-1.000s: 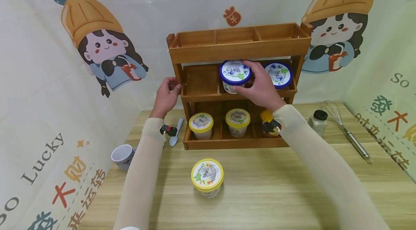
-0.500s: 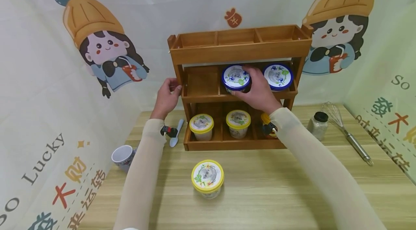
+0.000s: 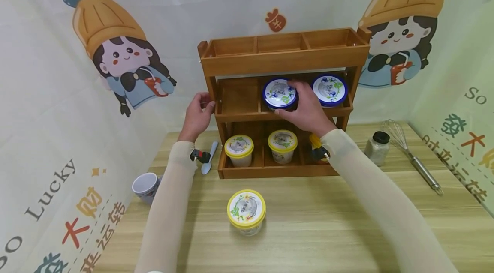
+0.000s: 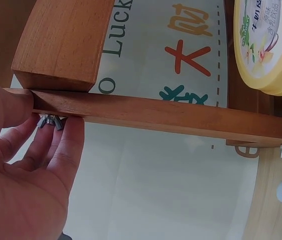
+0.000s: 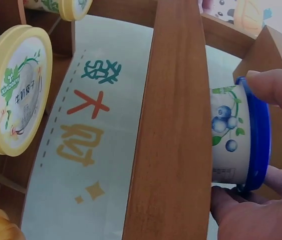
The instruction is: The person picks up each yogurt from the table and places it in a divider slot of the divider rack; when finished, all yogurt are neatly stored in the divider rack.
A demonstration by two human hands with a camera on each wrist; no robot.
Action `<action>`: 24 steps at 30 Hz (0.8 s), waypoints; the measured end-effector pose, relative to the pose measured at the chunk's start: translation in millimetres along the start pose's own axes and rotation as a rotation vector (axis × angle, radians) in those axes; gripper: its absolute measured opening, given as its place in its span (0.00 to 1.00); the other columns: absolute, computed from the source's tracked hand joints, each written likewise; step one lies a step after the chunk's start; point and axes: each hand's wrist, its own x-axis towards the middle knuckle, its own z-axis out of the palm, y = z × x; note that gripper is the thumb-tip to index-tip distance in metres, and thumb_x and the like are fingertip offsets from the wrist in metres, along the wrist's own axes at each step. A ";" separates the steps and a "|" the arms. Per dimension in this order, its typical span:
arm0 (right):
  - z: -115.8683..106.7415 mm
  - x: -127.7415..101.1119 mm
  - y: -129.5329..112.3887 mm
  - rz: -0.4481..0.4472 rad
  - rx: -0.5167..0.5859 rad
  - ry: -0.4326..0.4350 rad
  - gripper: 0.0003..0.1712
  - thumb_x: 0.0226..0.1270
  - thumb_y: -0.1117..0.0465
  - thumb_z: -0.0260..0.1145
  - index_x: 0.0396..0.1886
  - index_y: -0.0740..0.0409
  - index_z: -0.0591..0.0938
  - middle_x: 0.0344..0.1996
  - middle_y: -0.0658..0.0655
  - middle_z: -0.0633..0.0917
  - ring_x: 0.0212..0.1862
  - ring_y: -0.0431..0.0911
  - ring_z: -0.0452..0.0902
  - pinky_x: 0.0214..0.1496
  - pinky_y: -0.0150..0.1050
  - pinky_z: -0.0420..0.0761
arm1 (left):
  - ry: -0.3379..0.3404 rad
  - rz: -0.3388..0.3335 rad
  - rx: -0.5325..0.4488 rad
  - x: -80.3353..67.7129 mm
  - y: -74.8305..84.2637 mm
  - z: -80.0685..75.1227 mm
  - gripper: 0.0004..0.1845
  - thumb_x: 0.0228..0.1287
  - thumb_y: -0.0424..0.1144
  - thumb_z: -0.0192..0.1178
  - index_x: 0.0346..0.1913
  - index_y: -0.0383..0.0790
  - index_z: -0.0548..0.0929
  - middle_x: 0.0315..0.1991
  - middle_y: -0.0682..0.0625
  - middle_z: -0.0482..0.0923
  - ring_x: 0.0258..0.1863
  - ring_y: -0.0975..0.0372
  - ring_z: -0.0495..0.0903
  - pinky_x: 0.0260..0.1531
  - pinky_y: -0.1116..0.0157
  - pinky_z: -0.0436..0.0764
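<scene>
My right hand (image 3: 306, 108) grips the blue lid of a blueberry yogurt tub (image 3: 278, 93), which sits in the middle compartment of the rack's middle shelf. In the right wrist view, the thumb and fingers span the lid of this tub (image 5: 230, 132), just behind the shelf's front board. My left hand (image 3: 197, 114) holds the left side post of the wooden rack (image 3: 285, 62). Seen from the left wrist, the thumb lies on one face of the post (image 4: 160, 115) and the fingers on the other, around a wing nut (image 4: 50, 121). A second blue-lidded tub (image 3: 329, 90) stands in the right compartment.
Yellow-lidded tubs (image 3: 239, 146) stand on the bottom shelf, and another yellow-lidded tub (image 3: 246, 211) on the table in front. A mug (image 3: 146, 185) and spoon (image 3: 209, 159) lie left; a black-capped jar (image 3: 377, 148) and whisk (image 3: 418, 168) lie right. A yellow-topped item (image 3: 314, 140) is partly hidden by my right wrist.
My right hand has lowered the blueberry yogurt tub from above the front board into the middle compartment. The left hand has stayed on the rack's post.
</scene>
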 end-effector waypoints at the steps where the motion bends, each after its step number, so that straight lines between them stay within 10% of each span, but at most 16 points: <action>1: -0.6 -0.9 -0.2 -0.004 -0.002 0.001 0.52 0.59 0.51 0.82 0.76 0.64 0.67 0.72 0.68 0.71 0.75 0.61 0.66 0.81 0.58 0.66 | 0.000 -0.001 0.000 0.2 0.2 0.0 0.21 0.84 0.41 0.53 0.70 0.35 0.71 0.67 0.37 0.75 0.66 0.46 0.76 0.65 0.47 0.80; 24: -13.2 -57.2 -2.2 0.007 0.102 -0.079 0.48 0.68 0.53 0.77 0.81 0.61 0.63 0.79 0.63 0.65 0.80 0.59 0.63 0.77 0.54 0.74 | 0.001 -0.002 -0.006 0.1 -0.4 0.2 0.21 0.84 0.40 0.53 0.70 0.35 0.71 0.67 0.37 0.75 0.67 0.46 0.76 0.65 0.48 0.81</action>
